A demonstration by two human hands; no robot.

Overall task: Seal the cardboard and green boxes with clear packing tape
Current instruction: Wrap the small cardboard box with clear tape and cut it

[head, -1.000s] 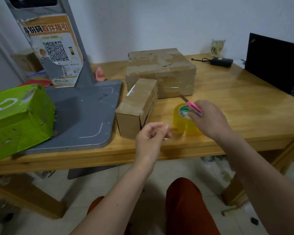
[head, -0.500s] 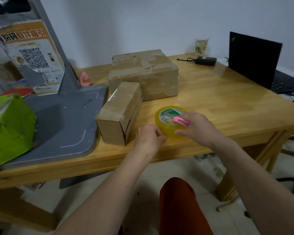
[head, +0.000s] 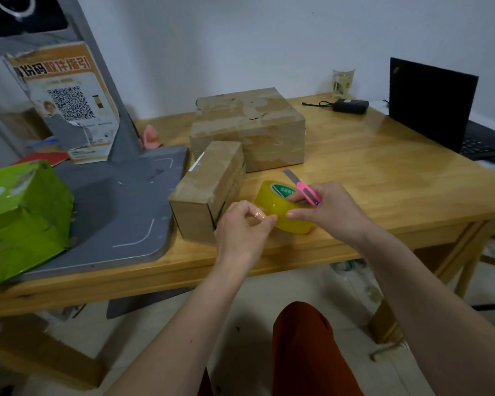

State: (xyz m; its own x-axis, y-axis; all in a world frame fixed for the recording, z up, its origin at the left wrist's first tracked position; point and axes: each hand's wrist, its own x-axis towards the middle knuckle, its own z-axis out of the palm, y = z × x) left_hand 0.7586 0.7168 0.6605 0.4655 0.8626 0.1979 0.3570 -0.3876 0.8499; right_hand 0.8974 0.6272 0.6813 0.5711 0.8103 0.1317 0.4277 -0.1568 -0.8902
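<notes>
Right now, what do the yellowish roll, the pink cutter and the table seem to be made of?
Tape roll: glossy translucent plastic film, yellowish, light glints off it. Pink cutter: probably plastic body, dull grey metal-looking blade. Table: pale wood, visible grain, shiny varnish reflecting the wall.

1. Table: varnished wood, glossy, reflective.
2. Small cardboard box and large cardboard box: matt brown cardboard, wrinkled shiny tape patches.
3. Tape roll: glossy, translucent yellow plastic.
4. Green box: shiny, creased.
5. Utility knife: pink plastic, metal blade.
6. Stand base: matt grey, scuffed.
</notes>
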